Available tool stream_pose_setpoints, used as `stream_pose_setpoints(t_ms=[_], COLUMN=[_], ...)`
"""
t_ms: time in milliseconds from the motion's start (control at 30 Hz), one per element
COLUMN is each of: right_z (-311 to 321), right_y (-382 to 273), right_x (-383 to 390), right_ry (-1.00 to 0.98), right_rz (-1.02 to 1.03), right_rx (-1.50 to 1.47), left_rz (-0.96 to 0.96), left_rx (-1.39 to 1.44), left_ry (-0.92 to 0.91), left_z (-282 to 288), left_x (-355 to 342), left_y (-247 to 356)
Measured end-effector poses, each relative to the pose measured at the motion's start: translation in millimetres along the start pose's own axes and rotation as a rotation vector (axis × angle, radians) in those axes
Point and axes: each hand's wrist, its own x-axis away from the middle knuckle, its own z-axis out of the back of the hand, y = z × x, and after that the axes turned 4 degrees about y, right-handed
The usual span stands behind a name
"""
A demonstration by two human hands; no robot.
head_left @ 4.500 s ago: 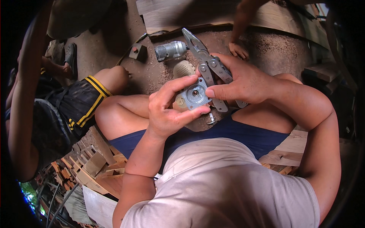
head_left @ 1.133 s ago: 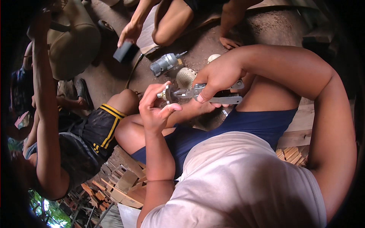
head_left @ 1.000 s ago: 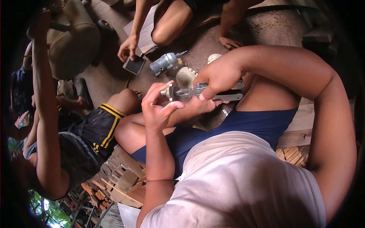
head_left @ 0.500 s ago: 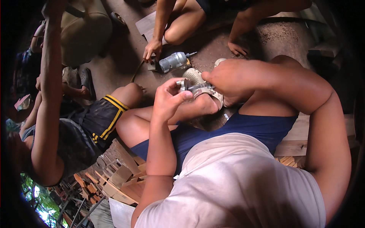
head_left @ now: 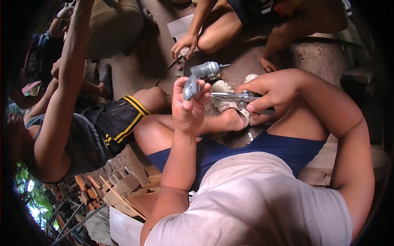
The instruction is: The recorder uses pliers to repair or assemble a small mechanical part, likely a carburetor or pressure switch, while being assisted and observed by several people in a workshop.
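Note:
Raised above my lap, my left hand (head_left: 188, 108) grips a small grey metal piece (head_left: 190, 87) by its edges, its hollowed face turned partly up. The piece looks like a housing cover, but its exact kind is unclear. My right hand (head_left: 271, 91) is wrapped round the handles of metal pliers (head_left: 234, 96). Their narrow jaws point left toward the fingers of my left hand, apart from the metal piece. Beyond my hands, a silver power-tool motor body (head_left: 207, 70) with a thin shaft lies on the ground.
Across from me, a co-worker's hand (head_left: 184, 46) rests over a small metal block (head_left: 179, 69) beside a cord. Another person in striped shorts (head_left: 123, 119) sits close on my left. Wood offcuts (head_left: 127, 186) are piled at lower left. My beige clog (head_left: 223, 93) is below the pliers.
The pliers have come away from the metal piece and now show clearly in my right hand. My left hand has lifted the piece and turned it. The view has shifted slightly.

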Motion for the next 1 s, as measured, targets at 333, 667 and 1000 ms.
stream_pose_setpoints(t_ms=[333, 667, 1000], right_z=[-9, -13, -9], right_y=[0, 5, 0], right_x=[-17, -20, -14], right_ry=[0.04, 0.086, 0.004], right_rz=[0.008, -0.062, -0.151], right_rx=[-0.115, -0.214, -0.396], left_rz=[0.193, 0.241, 0.127], left_rx=[0.361, 0.388, -0.215], left_ry=[0.078, 0.103, -0.067], left_z=[-17, -17, -13], left_x=[7, 7, -2], left_y=[-14, -20, 3])
